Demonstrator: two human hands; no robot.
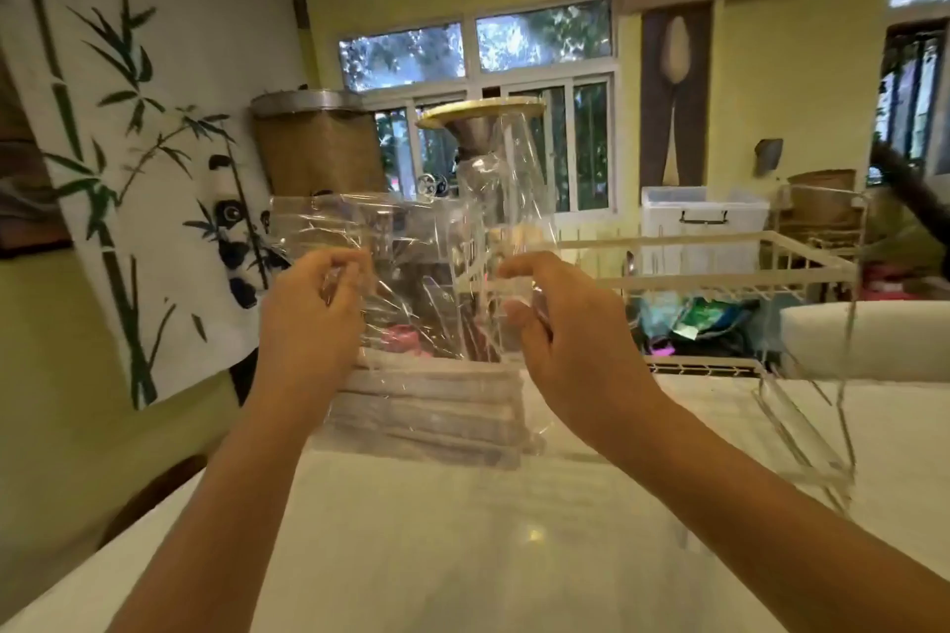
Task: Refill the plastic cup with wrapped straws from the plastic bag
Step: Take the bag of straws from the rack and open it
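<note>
Pinching the mouth of the clear crinkled plastic bag [411,272], left hand [308,314] and right hand [560,324] each held one edge, level and well apart. Paper-wrapped straws [426,406] lay crosswise below both grips, resting on the white bench [462,555]. Cup not visible.

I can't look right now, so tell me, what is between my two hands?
In the head view, only the clear plastic bag spans between the left hand and right hand; each pinches it, wrapped straws bundled below.
</note>
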